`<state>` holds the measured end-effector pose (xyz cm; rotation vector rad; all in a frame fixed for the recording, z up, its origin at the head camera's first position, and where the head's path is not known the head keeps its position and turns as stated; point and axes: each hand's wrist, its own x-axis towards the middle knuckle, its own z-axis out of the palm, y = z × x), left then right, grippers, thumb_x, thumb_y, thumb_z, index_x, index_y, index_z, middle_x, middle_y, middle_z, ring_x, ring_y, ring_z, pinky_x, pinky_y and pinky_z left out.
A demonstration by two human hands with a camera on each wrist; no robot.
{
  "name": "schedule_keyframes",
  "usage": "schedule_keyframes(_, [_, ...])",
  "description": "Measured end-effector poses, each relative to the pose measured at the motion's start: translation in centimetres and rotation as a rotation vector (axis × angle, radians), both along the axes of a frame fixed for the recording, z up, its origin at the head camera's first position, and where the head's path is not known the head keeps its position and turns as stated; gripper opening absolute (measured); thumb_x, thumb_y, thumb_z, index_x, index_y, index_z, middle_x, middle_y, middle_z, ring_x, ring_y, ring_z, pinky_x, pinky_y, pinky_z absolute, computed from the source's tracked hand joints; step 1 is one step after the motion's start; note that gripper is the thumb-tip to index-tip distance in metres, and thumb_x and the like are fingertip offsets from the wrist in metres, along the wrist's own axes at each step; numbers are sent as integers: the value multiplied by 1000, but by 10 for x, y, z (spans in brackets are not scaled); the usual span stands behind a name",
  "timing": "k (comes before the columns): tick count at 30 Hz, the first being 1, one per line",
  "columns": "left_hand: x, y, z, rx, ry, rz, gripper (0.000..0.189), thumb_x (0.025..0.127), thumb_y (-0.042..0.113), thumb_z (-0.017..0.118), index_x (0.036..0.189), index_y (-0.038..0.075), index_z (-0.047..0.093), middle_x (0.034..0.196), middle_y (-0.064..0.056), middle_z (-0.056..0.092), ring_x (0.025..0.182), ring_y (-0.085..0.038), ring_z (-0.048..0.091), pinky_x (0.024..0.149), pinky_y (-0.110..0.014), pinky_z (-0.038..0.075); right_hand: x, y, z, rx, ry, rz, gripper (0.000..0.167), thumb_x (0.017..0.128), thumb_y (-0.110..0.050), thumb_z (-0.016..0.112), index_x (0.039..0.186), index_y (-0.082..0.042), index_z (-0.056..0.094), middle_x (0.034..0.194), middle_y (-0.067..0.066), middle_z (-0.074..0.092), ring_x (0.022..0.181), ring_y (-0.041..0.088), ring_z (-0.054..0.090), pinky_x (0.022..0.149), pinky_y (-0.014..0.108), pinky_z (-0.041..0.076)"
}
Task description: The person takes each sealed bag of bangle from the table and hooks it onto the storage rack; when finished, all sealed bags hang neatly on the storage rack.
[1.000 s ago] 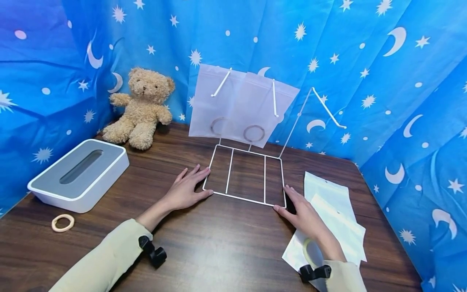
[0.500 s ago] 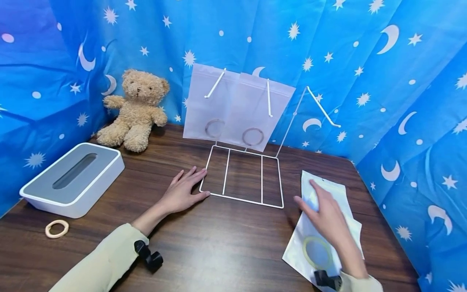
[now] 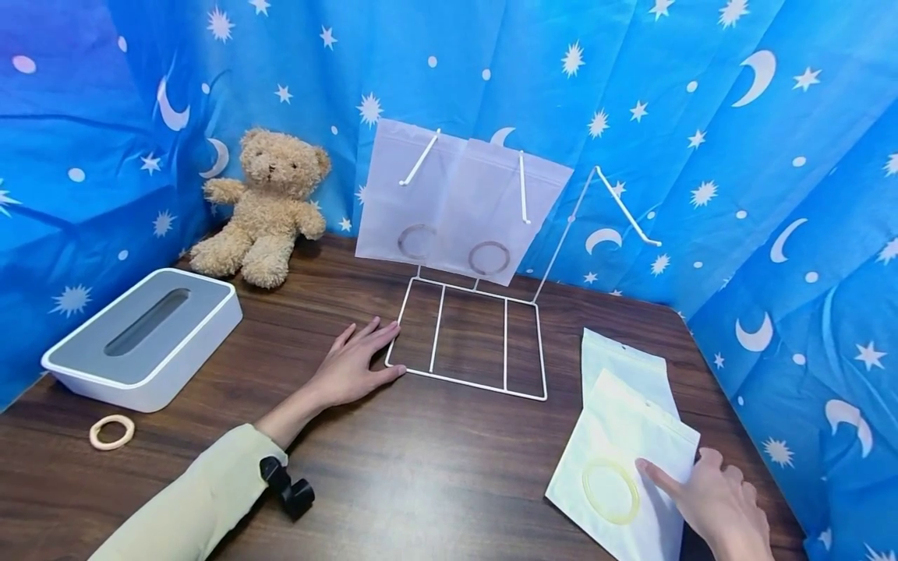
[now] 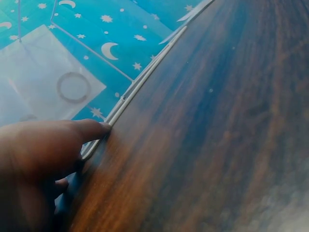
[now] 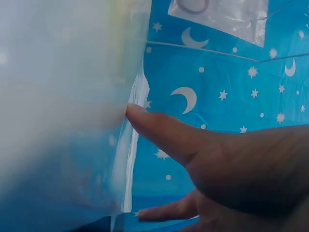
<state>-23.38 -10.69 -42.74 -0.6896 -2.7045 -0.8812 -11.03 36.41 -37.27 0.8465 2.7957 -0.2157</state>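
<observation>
A white wire display rack (image 3: 525,393) with hooks stands at mid-table. Two frosted zip bags (image 3: 449,206), each with a dark ring inside, hang on it. My left hand (image 3: 353,366) lies by the rack's front left corner, fingers extended; in the left wrist view the thumb (image 4: 91,128) touches the wire. At the right, a zip bag (image 3: 648,436) containing a pale yellow ring (image 3: 610,491) lies partly over another zip bag (image 3: 624,362). My right hand (image 3: 726,499) is at the upper bag's right edge, thumb (image 5: 157,125) touching it, fingers spread apart from the thumb.
A white tissue box (image 3: 147,335) with a grey top stands at the left, with a cream ring (image 3: 112,432) in front of it. A teddy bear (image 3: 266,206) sits at the back left. Blue curtain (image 3: 701,93) with moons and stars encloses the table (image 3: 435,467).
My right hand has left the rack's right front corner and moved right and toward me, across the loose zip bags to their right edge. The left hand has stayed by the rack.
</observation>
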Motion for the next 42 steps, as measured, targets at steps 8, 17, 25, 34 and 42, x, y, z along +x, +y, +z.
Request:
schedule_keyframes(8, [0,1,-1,8,2,0,69,91,44,67,144,4,48,148,-6,46,142,-31,30,115,-54,10,-2,7,-3,-148,209,25,115,69,-63,79,131,21,29,116,46,33,110,58,32,92,69,34])
schedule_keyframes(17, [0,0,-2,12,4,3,71,89,44,69,144,5,48,148,-6,46,142,-29,30,116,-52,9,-1,4,-3,-273,477,14,56,81,-17,81,124,2,52,117,33,43,100,43,41,74,53,44])
schedule_keyframes(25, [-1,0,-2,6,7,6,71,90,45,68,144,5,48,148,-6,46,143,-29,29,116,-51,10,1,-20,13,-391,818,46,36,88,-24,75,123,-17,70,100,8,66,77,18,45,55,24,34])
schedule_keyframes(34, [0,-1,-2,2,0,6,71,89,45,68,144,5,48,148,-6,46,143,-29,29,115,-51,10,-5,-51,63,-933,1371,575,44,79,22,67,122,15,60,105,23,65,65,12,59,52,12,45])
schedule_keyframes(42, [1,0,-1,2,11,-1,71,90,44,68,144,4,48,148,-6,46,142,-30,29,115,-53,11,-21,-64,90,-1274,1484,578,48,80,24,63,126,19,53,133,35,49,116,39,55,84,33,55])
